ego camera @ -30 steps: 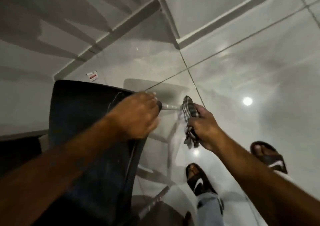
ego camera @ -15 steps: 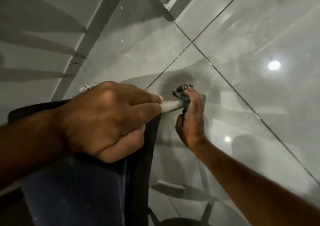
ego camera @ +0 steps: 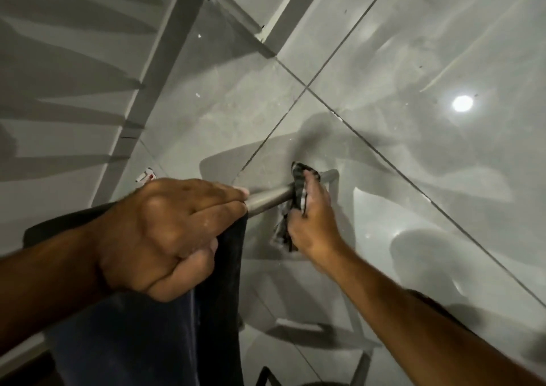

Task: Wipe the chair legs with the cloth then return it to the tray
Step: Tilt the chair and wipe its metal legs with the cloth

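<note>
Cloth [ego camera: 298,190] apparently around chair leg [ego camera: 270,198]

2 hands [ego camera: 165,235], 1 cloth [ego camera: 298,184], 1 chair leg [ego camera: 270,198].

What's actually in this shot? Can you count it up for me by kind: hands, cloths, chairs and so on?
Hands: 2, the left hand gripping the chair and the right hand holding the cloth.
Cloths: 1, a striped cloth wrapped round the metal leg.
Chairs: 1, a dark chair, tipped over.
Small red-and-white scrap on the floor: 1.
Total: 5.
</note>
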Available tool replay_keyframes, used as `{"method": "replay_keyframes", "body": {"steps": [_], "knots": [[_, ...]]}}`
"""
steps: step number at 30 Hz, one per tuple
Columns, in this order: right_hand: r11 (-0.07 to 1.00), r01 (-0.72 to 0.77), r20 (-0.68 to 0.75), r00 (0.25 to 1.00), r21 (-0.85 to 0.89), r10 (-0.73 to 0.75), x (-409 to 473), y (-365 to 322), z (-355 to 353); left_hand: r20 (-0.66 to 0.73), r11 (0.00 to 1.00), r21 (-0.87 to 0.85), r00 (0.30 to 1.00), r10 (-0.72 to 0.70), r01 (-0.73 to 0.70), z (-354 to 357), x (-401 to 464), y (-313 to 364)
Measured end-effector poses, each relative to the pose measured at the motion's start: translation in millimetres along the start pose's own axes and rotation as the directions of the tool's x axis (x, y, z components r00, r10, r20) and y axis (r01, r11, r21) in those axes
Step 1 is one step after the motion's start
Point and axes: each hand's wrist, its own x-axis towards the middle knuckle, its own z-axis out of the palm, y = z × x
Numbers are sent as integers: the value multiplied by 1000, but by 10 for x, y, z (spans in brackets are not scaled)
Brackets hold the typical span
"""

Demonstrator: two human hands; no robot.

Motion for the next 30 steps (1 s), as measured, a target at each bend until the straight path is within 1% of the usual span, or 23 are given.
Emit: {"method": "replay_keyframes", "body": {"steps": [2, 4, 6, 8, 9, 10, 11, 12, 13, 14, 15, 16, 17, 19, 21, 22, 23, 24, 26, 27, 28, 29, 30], "knots": [[992, -119, -71, 990, 45, 122, 413, 112, -63, -18, 1000, -17, 1000, -17, 16, 45, -20, -17], [976, -204, -95, 973, 70, 211, 822, 272, -158, -44, 999, -36, 998, -35, 34, 97, -77, -55], [970, -245, -103, 964, -3, 243, 1044, 421, -248, -71, 998, -44, 997, -38, 35, 125, -108, -84], [965, -256, -74, 965, -59, 252, 991, 384, -278, -78, 999, -36, 997, -29, 26, 127, -99, -113], [972, -228, -48, 973, -64, 225, 849, 295, -254, -75, 999, -32, 997, -22, 19, 116, -93, -112], [981, -195, -31, 980, -15, 195, 653, 173, -193, -61, 999, -31, 998, -16, 14, 101, -88, -131], [983, -168, 4, 986, 74, 169, 368, 25, -111, -48, 999, -35, 999, -15, 14, 81, -97, -140], [981, -117, 69, 992, 155, 107, 25, -133, -17, -41, 999, -27, 999, -26, 25, 58, -118, -149], [975, -31, 141, 990, 221, 0, -328, -287, 76, -31, 999, -7, 998, -52, 52, 21, -137, -153], [975, 78, 218, 968, 208, -124, -664, -414, 145, -21, 996, 22, 996, -85, 85, -14, -154, -140], [968, 158, 306, 928, 195, -213, -927, -482, 209, -9, 991, 62, 993, -121, 122, -40, -173, -134], [963, 210, 363, 895, 169, -259, -1119, -517, 213, -6, 982, 107, 987, -159, 159, -69, -195, -91], [967, 213, 398, 882, 139, -252, -1226, -550, 167, -23, 968, 146, 979, -202, 203, -77, -207, -33], [979, 202, 458, 869, 18, -188, -1343, -554, -30, -138, 919, 182, 935, -328, 349, -40, -264, 123], [969, 228, 544, 827, -97, -141, -1494, -435, -238, -290, 835, 121, 824, -487, 536, 113, -360, 340], [960, 239, 587, 802, -149, -109, -1620, -354, -341, -342, 802, 74, 771, -537, 592, 216, -419, 518], [946, 244, 610, 790, -212, -67, -1753, -231, -448, -367, 789, 40, 743, -559, 613, 346, -487, 714], [928, 248, 613, 790, -278, -28, -1888, -73, -569, -369, 791, 20, 740, -562, 611, 488, -565, 921], [901, 229, 590, 806, -369, 37, -2105, 309, -813, -303, 804, 3, 767, -566, 595, 771, -744, 1283], [894, 221, 577, 815, -391, 52, -2222, 502, -910, -247, 806, 27, 785, -568, 591, 908, -863, 1438], [885, 210, 560, 826, -416, 67, -2346, 697, -998, -168, 815, 86, 815, -555, 573, 1046, -990, 1587], [881, 185, 541, 836, -436, 92, -2468, 908, -1068, -71, 837, 177, 855, -513, 517, 1188, -1129, 1742], [885, 145, 528, 840, -442, 126, -2555, 1097, -1122, 37, 871, 266, 899, -436, 412, 1318, -1260, 1868]]}}
